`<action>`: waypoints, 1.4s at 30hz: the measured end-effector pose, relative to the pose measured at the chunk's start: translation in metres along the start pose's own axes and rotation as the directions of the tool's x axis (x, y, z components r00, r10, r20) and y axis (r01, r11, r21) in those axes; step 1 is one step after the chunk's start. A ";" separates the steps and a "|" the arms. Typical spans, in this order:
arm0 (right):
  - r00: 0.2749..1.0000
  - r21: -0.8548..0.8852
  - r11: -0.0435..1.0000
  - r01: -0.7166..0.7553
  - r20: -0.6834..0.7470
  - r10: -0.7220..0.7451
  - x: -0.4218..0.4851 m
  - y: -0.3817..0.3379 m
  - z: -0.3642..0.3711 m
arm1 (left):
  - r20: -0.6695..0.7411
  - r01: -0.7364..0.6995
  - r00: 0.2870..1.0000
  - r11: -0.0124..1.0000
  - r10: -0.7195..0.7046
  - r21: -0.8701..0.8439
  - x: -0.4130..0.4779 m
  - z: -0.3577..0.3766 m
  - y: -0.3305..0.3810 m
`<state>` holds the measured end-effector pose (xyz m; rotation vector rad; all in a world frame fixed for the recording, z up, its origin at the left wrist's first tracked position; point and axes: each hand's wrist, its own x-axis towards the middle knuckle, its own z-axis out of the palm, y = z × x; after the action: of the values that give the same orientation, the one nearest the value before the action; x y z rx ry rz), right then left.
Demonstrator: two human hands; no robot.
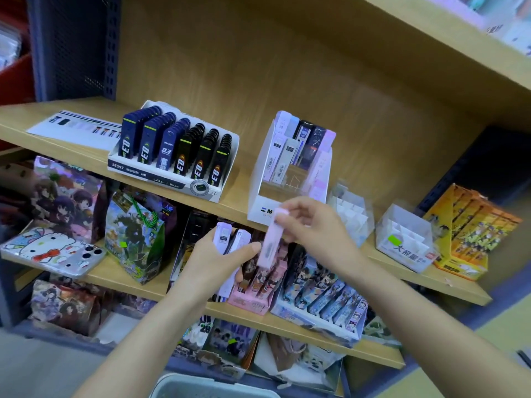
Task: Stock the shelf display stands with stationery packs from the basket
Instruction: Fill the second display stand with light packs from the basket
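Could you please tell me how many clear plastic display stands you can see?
2. The plain clear stand sits just right of the white stand; the green-stickered clear stand is further right, beside the orange box. None appears hidden.

Left hand [218, 257] grips a few white and lilac packs [223, 234], fingers curled round them. Right hand [313, 225] pinches the top end of a pink pack [268, 245], lower end touching the left thumb. Both hands are in front of the upper shelf [238, 196] front edge, just below the white display stand [258, 179]. The stand sits at that edge, partly filled, with upright packs in its back rows. Left of it is a tray [161, 172] of dark blue and black cases. Flat leaflet [74, 127] near the shelf's left end. Two clear divided boxes [402, 234] right of the stand, then an orange carton [465, 231]. Grey basket [184, 379] rim at the bottom edge.
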<state>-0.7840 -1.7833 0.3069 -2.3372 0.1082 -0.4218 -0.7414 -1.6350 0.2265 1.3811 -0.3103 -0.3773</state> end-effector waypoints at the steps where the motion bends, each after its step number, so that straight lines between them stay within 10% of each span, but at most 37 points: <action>1: 0.998 0.032 0.999 0.002 -0.061 0.000 0.004 -0.001 -0.008 | -0.002 0.048 0.999 0.999 -0.048 -0.025 0.000 0.000 0.000; 9: 0.896 0.054 0.989 0.134 -0.433 -0.098 0.037 -0.003 -0.042 | 0.032 0.253 0.967 0.939 -0.253 -0.233 0.003 0.000 -0.006; 19: 0.782 -0.241 0.952 0.189 -0.549 -0.295 0.071 0.009 -0.057 | 0.023 0.248 0.968 0.947 -0.248 -0.206 0.005 0.000 -0.009; 27: 0.914 -0.452 0.890 0.064 -0.332 -0.235 0.089 0.030 -0.066 | -0.029 0.185 0.981 0.974 -0.191 -0.132 0.008 0.002 -0.010; 42: 0.867 -0.480 0.871 0.108 -0.383 -0.319 0.062 0.026 -0.035 | -0.041 0.119 0.990 0.960 -0.133 -0.252 0.009 0.003 -0.008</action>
<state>-0.7362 -1.8376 0.3286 -2.6621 0.1751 -1.1688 -0.7348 -1.6426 0.2186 1.1643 -0.1219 -0.4650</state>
